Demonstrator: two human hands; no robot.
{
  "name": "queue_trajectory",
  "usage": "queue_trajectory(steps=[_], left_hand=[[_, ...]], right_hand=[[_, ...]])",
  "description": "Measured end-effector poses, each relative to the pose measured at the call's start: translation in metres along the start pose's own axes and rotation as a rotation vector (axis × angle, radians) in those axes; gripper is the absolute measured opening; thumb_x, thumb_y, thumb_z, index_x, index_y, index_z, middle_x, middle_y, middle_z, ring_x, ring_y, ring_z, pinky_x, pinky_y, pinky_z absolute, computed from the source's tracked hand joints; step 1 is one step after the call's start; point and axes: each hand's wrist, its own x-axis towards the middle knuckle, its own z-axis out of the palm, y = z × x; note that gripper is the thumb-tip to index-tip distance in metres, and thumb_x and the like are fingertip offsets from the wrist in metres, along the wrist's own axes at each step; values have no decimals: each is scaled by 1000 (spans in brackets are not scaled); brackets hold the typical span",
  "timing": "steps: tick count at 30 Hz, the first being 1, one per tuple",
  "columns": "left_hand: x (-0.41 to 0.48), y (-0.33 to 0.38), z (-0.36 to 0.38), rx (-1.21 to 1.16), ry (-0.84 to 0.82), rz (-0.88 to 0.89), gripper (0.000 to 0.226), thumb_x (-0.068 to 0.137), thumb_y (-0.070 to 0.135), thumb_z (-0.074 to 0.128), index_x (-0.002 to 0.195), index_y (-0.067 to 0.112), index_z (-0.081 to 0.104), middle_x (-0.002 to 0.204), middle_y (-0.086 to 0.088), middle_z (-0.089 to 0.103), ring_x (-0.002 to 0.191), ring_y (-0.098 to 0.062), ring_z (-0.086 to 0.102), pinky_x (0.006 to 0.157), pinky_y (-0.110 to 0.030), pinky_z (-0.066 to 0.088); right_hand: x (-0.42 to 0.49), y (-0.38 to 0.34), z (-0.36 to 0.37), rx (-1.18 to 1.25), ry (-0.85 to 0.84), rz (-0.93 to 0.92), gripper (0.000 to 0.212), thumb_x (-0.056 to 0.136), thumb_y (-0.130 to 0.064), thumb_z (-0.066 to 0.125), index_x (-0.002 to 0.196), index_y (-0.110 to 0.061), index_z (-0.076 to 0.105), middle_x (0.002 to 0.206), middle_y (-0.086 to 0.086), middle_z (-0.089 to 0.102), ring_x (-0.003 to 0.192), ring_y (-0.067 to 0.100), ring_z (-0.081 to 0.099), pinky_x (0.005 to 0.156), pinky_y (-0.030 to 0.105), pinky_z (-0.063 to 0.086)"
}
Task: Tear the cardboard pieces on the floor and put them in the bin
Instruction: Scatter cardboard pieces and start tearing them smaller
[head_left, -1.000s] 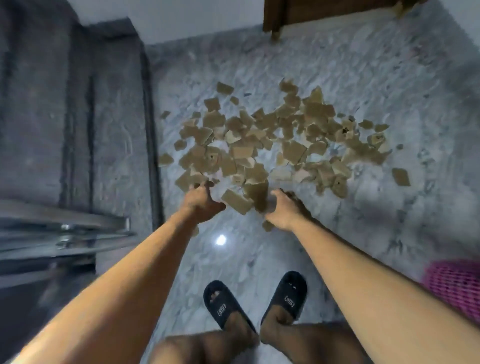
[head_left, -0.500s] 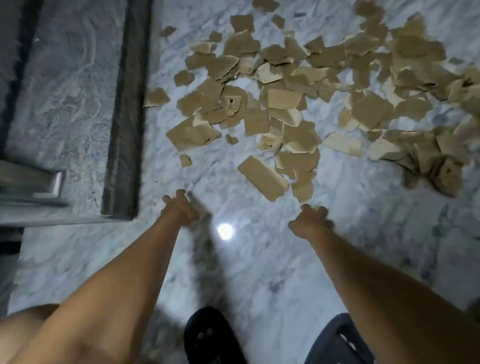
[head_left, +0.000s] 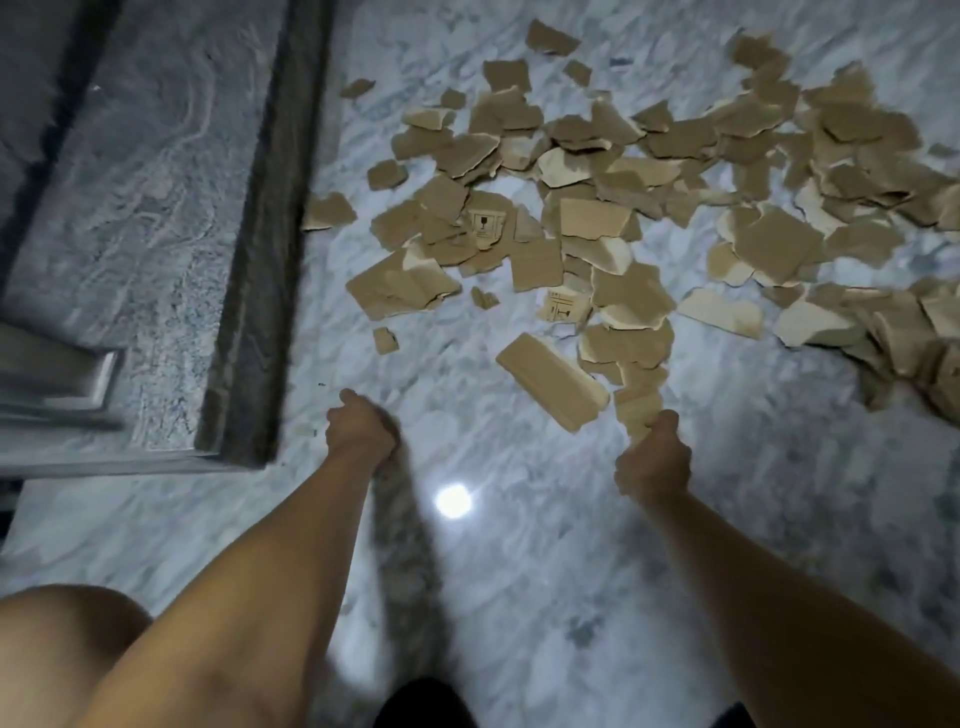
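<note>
Ahead, torn cardboard pcs (head_left: 639, 218) lie scattered on marble floor (head_left: 519, 571), dark kerb (head_left: 249, 260) at left. L hand (head_left: 361, 436) is fisted, nothing visible in it; R hand (head_left: 653, 460) grips a cardboard strip (head_left: 638, 402) at pile's near edge.

cardboard pieces (head_left: 930, 322) cropped right, dark shape (head_left: 426, 704) indistinct

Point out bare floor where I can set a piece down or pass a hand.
Bare: the floor between the forearms, from the glare up to the left hand and right hand; a strip between the dark sill and the cardboard pile's lower left; the floor right of the right hand. Crowded: the pile, across the upper right.
</note>
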Motion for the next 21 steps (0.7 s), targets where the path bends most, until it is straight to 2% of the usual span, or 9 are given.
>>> queue_trajectory(steps=[3, 6, 9, 11, 13, 15, 17, 19, 21], left_hand=[[13, 26, -28, -202, 116, 111, 43, 86, 25, 63, 120, 4, 47, 121, -20, 54, 104, -40, 57, 86, -41, 50], [43, 43, -61, -95, 87, 190, 24, 83, 30, 59, 92, 8, 63, 104, -15, 67, 82, -27, 57, 67, -28, 45], [73, 58, -70, -4, 78, 203, 26, 80, 35, 67, 96, 14, 67, 109, -12, 64, 96, -29, 58, 71, -29, 45], [84, 66, -59, 39, 107, 199, 30, 84, 33, 64, 109, 15, 63, 124, -15, 50, 112, -35, 51, 79, -35, 44], [91, 70, -42, 54, 185, 230, 31, 88, 21, 59, 117, 11, 58, 126, -18, 44, 113, -40, 47, 85, -38, 42], [98, 69, -27, -54, 302, 286, 29, 87, 13, 58, 115, 7, 55, 119, -22, 49, 107, -42, 51, 87, -40, 43], [95, 67, -22, -189, 347, 300, 30, 87, 14, 60, 115, 5, 51, 112, -23, 53, 102, -41, 53, 82, -40, 43], [91, 64, -19, -284, 290, 216, 39, 88, 21, 64, 119, 4, 48, 112, -19, 54, 97, -38, 54, 81, -40, 45], [88, 60, -14, -340, 206, 92, 39, 84, 27, 70, 111, 3, 56, 114, -17, 59, 93, -34, 59, 77, -36, 50]], right_hand=[[4, -27, -10, 206, 10, -47, 63, 62, 2, 83, 114, -15, 52, 112, 12, 64, 104, 33, 64, 81, 32, 53], [11, -60, -12, 105, 63, -23, 61, 74, -15, 81, 125, -13, 47, 127, 16, 52, 116, 38, 55, 90, 39, 48], [18, -61, -4, -196, -57, 102, 94, 76, -48, 76, 147, -15, 23, 141, 17, 35, 126, 41, 38, 99, 50, 41], [20, -47, 6, -191, -135, 161, 113, 74, -59, 76, 152, -9, 12, 146, 19, 32, 131, 40, 37, 101, 49, 40], [27, -35, 20, -83, -138, 174, 120, 67, -60, 82, 152, -7, 16, 142, 21, 38, 127, 40, 44, 97, 45, 45], [38, -33, 31, -32, -123, 97, 106, 58, -57, 88, 140, -9, 40, 128, 15, 55, 115, 36, 57, 89, 39, 53], [38, -36, 31, -43, -126, 28, 79, 59, -47, 91, 121, -12, 58, 116, 9, 65, 109, 31, 63, 83, 30, 49], [33, -33, 33, -40, -142, 2, 58, 66, -33, 91, 112, -10, 65, 111, 7, 68, 109, 28, 64, 78, 27, 43], [24, -30, 31, -52, -159, -25, 45, 69, -27, 90, 106, -11, 70, 109, 7, 70, 107, 27, 66, 75, 25, 41]])
